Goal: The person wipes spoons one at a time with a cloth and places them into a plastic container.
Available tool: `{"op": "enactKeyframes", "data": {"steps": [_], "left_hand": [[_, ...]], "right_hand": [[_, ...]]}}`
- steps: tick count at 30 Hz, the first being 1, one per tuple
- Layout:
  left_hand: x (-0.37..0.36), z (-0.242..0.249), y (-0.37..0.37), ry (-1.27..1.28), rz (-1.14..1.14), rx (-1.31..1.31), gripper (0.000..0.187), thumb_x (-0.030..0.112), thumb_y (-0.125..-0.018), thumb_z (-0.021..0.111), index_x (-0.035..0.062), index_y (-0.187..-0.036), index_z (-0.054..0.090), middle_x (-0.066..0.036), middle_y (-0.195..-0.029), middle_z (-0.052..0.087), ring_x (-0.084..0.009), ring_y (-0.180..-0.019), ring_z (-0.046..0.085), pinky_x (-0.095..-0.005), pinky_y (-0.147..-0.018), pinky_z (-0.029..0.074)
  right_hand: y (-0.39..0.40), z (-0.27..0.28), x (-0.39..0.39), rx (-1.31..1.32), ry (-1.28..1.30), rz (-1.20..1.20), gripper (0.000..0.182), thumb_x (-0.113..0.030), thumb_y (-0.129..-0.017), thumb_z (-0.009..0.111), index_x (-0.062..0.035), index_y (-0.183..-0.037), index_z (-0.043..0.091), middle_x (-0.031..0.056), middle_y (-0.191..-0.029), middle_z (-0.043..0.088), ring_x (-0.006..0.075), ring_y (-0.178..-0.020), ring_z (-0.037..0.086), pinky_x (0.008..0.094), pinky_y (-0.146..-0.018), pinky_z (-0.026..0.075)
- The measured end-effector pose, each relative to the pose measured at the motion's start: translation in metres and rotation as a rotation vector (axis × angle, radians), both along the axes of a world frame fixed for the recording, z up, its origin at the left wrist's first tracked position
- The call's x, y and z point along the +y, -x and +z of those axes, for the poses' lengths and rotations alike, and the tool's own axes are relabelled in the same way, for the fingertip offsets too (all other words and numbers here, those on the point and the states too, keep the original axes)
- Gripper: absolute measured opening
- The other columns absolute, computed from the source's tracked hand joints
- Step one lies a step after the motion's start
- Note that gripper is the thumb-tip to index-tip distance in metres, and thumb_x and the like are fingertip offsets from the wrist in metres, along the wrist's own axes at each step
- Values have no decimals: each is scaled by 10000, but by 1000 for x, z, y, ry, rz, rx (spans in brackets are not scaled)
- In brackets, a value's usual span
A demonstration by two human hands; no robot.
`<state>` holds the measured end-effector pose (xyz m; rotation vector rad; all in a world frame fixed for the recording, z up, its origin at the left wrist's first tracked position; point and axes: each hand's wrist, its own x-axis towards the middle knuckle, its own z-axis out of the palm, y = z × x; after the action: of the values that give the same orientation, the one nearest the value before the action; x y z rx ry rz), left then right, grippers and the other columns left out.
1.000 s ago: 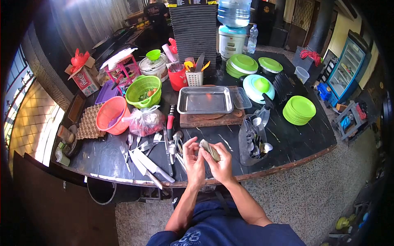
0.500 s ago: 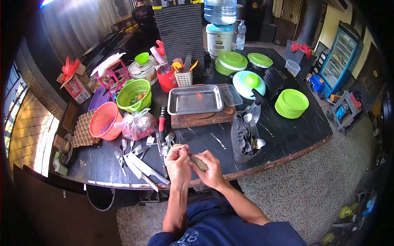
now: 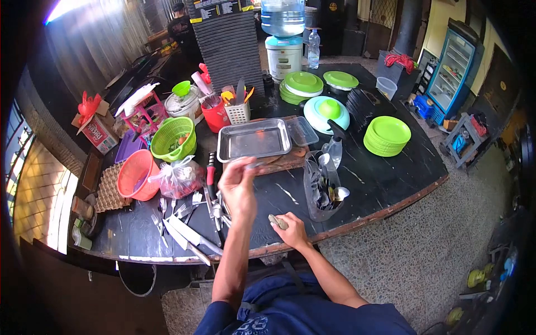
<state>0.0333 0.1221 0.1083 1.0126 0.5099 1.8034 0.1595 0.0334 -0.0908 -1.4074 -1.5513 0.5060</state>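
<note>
My left hand (image 3: 239, 192) is raised over the table's front edge, thumb and fingers pinched together. A small greyish, shiny thing (image 3: 255, 165) shows at its fingertips, too blurred to name. Lower and to the right, my right hand (image 3: 291, 231) is closed round a bunched grey-green cloth (image 3: 278, 222). Left of my left hand, knives (image 3: 187, 231) and forks (image 3: 161, 223) lie on the black table. A clear container of spoons (image 3: 324, 195) stands just beyond my right hand.
A metal tray (image 3: 254, 140) rests on a wooden board ahead. Stacks of green plates (image 3: 387, 137) are at the right. A green basket (image 3: 174, 139), an orange basin (image 3: 138, 176) and a tied plastic bag (image 3: 180, 177) stand at the left. Farther back is a person (image 3: 181, 28).
My hands have come apart. The left has risen forward with the small greyish thing; the right has moved slightly down and right, keeping the cloth. The view has shifted a little.
</note>
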Motion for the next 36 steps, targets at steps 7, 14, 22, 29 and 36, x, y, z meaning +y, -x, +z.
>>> {"op": "enactKeyframes", "data": {"steps": [7,14,22,29,36], "left_hand": [[19,-25,-71,-15,-305,279,100,-86,-987,603,-51,-1049,674,-106,-999,709,-173,-861,723,-310,-807,609],[28,-52,-85,-281,-131,920,230,-113,-898,659,11,-1082,719,-116,-918,697,-206,-769,702,-311,-709,556],[32,-94,-16,67,90,1014,265,4,-832,751,33,-1095,730,-129,-975,710,-232,-839,708,-336,-749,573],[53,-167,116,375,613,1593,333,103,-770,749,-1,-1075,664,-230,-1082,664,-426,-1004,650,-542,-847,556],[47,-191,150,459,543,1701,243,129,-776,742,-22,-955,675,-236,-1032,689,-421,-996,692,-537,-818,581]], "right_hand": [[-2,3,-5,33,-8,16,273,-189,-845,815,-47,-1069,751,138,-941,694,351,-844,709,433,-735,571],[-2,4,-4,14,25,-1,276,-170,-828,810,-53,-1071,751,141,-935,688,356,-851,703,440,-747,568],[4,10,-5,1,60,-25,268,-170,-820,830,-55,-1051,758,139,-905,691,346,-830,701,419,-734,560],[7,3,-1,9,3,-37,259,-171,-813,840,-43,-1025,763,135,-914,710,329,-829,713,400,-735,558],[8,3,0,-5,-5,-43,267,-182,-813,838,-46,-1030,761,141,-908,703,332,-832,711,409,-730,557]]}}
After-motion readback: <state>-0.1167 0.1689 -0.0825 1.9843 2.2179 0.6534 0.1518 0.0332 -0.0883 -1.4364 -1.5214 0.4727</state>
